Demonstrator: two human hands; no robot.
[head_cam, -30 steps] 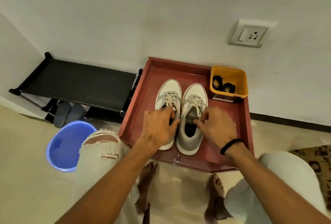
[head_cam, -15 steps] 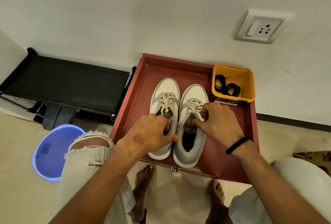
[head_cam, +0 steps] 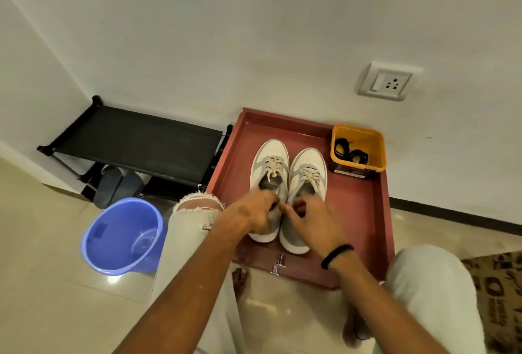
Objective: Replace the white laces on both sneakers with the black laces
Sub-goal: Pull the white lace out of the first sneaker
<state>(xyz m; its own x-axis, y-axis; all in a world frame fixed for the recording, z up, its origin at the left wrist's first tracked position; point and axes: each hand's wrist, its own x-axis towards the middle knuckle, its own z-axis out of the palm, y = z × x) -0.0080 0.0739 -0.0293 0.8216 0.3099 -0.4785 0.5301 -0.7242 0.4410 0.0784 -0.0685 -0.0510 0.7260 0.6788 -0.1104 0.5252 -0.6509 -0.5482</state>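
- The left hand (head_cam: 255, 212) lies curled over the heel of the left sneaker (head_cam: 268, 181); what its fingers grip is hidden.
- The right hand (head_cam: 310, 222), fingers bent, covers the collar of the right sneaker (head_cam: 306, 181); whether it pinches anything I cannot tell.
- White laces (head_cam: 273, 165) remain threaded on both.
- Black laces (head_cam: 350, 153) sit coiled in the yellow tub (head_cam: 367, 138), in the far right corner of the red tray (head_cam: 364, 212).

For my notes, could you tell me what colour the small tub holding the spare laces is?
Yellow-orange tub, head view.
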